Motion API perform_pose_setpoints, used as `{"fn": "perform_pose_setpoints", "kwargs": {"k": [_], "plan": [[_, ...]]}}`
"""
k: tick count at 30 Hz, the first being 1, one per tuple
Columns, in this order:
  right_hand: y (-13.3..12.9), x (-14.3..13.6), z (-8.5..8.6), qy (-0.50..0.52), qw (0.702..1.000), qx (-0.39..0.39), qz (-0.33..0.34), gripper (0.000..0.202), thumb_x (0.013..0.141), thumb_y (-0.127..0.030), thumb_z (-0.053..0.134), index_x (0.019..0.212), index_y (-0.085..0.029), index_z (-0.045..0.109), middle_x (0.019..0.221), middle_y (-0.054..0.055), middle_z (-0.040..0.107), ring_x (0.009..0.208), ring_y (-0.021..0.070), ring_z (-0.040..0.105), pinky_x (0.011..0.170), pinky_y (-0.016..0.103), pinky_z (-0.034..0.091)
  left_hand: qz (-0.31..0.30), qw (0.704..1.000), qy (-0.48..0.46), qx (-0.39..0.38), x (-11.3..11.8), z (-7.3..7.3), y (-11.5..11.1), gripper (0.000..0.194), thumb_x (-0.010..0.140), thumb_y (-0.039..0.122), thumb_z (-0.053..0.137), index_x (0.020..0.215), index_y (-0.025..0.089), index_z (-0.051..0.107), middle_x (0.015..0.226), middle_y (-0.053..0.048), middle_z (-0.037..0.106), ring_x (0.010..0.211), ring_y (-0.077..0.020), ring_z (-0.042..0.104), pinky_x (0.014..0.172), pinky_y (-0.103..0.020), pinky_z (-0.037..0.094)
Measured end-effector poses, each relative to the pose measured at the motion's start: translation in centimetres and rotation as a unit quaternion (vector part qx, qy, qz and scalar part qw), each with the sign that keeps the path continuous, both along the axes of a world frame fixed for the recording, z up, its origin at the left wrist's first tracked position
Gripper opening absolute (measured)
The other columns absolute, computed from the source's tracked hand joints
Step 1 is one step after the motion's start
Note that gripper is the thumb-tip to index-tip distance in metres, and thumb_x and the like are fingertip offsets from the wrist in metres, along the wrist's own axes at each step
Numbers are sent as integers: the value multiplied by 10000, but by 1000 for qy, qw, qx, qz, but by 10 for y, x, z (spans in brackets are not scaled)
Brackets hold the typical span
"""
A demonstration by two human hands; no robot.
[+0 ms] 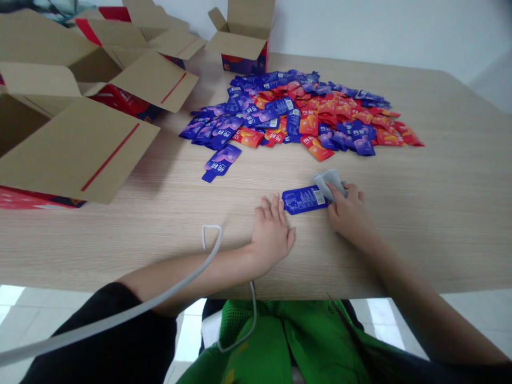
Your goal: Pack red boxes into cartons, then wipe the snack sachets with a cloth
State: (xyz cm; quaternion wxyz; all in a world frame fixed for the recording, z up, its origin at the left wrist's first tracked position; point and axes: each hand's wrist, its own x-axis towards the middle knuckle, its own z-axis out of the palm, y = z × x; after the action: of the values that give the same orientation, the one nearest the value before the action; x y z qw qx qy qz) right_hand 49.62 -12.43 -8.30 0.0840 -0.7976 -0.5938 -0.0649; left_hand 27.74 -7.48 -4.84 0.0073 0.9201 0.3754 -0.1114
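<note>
A blue packet (303, 200) lies on the table with its printed back and barcode facing up. My left hand (272, 232) rests on the table, fingers apart, its fingertips by the packet's left end; nothing is in it. In my right hand (351, 213) a grey cloth (329, 183) is held over the packet's right end. Beyond both hands spreads a heap of blue packets (239, 118) and red-orange packets (309, 122). One blue packet (222, 162) lies apart at the heap's near left edge.
Open cardboard boxes (76, 146) stand along the left side of the table (452, 213), with another box (245, 61) at the back. A white cable (168, 294) crosses over my left forearm.
</note>
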Motion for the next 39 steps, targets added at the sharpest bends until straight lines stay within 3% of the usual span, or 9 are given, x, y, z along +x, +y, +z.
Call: {"fn": "perform_pose_setpoints", "kwargs": {"k": [4,8,11,14,19,23,29,34,39], "plan": [[12,20,22,118,993,-14,7,539,903,-220,435,1412,-155,602,1144,164,558,1057,299,581,948,456,490,3,1000,-7,10,0,-4,-1,801,1000,472,409,1570,-70,256,1651,-280,200,1451,-527,316,1059,-544,386],[30,-21,43,151,982,84,73,574,926,-227,425,1490,-188,521,1335,172,507,1128,289,561,996,456,460,0,1000,-14,17,-1,-4,-1,789,1006,467,389,1569,-69,259,1649,-280,211,1453,-523,313,1055,-542,387],[38,-64,36,90,983,51,150,549,922,-226,450,1459,-221,562,1455,167,474,1209,329,493,1004,497,415,-5,1000,-15,16,-1,-3,-1,761,998,463,413,1556,-46,327,1625,-285,294,1447,-525,325,1042,-545,390],[41,-81,20,35,983,-10,180,536,922,-261,465,1446,-232,577,1472,160,494,1213,349,464,974,512,392,-12,1000,-16,11,-2,-2,0,718,1000,468,416,1533,-12,404,1585,-277,388,1448,-516,331,1040,-546,387],[28,-51,7,-3,997,-7,83,575,929,-290,443,1492,-204,527,1477,182,473,1182,361,468,951,511,396,-5,1000,-4,16,-2,-2,0,794,1007,504,397,1571,-44,288,1648,-274,235,1454,-506,324,1065,-529,380],[12,-15,3,-6,1000,-11,6,586,928,-279,432,1497,-164,513,1423,209,479,1118,352,495,929,505,436,-3,1000,-1,13,-2,-2,0,811,1007,504,402,1575,-58,259,1653,-276,206,1456,-511,318,1067,-532,382],[20,8,12,64,997,-16,38,544,931,-236,376,1435,-126,548,1265,217,520,1105,347,518,946,522,456,-3,1000,1,19,-2,-1,0,782,1014,482,383,1571,-57,272,1653,-264,212,1456,-504,326,1064,-525,395],[41,-40,32,91,990,48,92,563,957,-247,367,1496,-129,482,1390,219,461,1231,335,479,1009,490,416,-11,1000,-9,23,-3,-2,0,790,1014,491,377,1567,-63,277,1648,-278,222,1451,-515,325,1047,-532,399],[42,-84,21,24,984,-7,174,518,1002,-353,394,1483,-211,525,1456,178,495,1218,343,467,970,497,388,-11,1000,-11,9,-3,-1,1,737,998,477,430,1541,-20,385,1574,-283,402,1447,-502,345,1058,-531,381]]}}
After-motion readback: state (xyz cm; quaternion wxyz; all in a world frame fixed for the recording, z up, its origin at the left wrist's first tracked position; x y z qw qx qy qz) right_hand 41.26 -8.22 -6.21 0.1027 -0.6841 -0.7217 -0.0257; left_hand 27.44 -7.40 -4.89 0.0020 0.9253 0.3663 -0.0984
